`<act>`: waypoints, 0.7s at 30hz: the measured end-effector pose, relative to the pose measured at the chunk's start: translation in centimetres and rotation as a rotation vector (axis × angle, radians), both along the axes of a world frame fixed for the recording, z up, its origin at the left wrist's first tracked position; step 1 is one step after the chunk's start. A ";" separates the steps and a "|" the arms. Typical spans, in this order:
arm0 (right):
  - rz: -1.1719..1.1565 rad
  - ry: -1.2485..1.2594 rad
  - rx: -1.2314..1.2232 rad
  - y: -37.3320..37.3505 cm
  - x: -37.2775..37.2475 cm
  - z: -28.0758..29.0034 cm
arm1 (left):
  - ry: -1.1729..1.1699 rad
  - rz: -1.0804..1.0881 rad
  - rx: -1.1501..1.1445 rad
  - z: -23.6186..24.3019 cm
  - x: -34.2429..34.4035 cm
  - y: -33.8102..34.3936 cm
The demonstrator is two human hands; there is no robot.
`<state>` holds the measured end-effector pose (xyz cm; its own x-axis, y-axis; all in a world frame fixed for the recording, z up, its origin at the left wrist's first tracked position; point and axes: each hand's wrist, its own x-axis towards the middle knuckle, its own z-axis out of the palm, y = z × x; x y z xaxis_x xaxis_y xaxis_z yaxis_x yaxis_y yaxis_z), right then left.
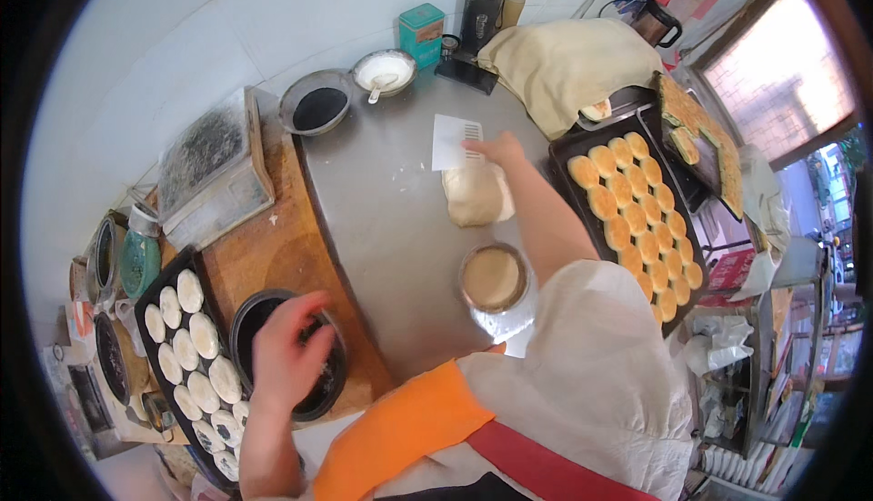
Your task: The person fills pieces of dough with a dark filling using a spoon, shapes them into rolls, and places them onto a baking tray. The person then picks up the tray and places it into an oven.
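My right hand (pixel 498 148) reaches forward across the steel worktop, its fingers closed on the edge of a white slotted scraper (pixel 449 143). Just below that scraper lies a pale slab of dough (pixel 475 197), under my right wrist. Over a dark round bowl (pixel 335 390) is my left hand (pixel 289 346), blurred by motion, its fingers apart and nothing visible between them. The dark contents of the bowl are partly hidden by this hand. Closer to my body, a round metal container (pixel 525 280) holds something beige.
A black tray (pixel 166 381) of pale rounds stands at left; another tray (pixel 589 207) holds browned rounds at right. At the back are a bowl with black contents (pixel 293 110), a bowl with white powder (pixel 360 76), a phone (pixel 466 75), a flask (pixel 480 15) and a cloth (pixel 568 65).
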<state>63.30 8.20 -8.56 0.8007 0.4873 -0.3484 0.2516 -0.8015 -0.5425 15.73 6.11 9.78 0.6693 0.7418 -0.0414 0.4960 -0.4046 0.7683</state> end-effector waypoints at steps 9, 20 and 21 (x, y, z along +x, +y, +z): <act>0.138 0.460 0.698 3.4 1.8 2.3 | 0.457 -0.324 0.323 -15.9 23.6 7.4; 0.009 0.287 0.601 -10.1 -2.2 3.5 | 0.234 -0.459 -0.433 -20.3 29.4 10.2; 0.082 0.185 0.558 -10.0 -3.6 3.9 | 0.069 -0.358 -0.418 -19.7 27.9 9.8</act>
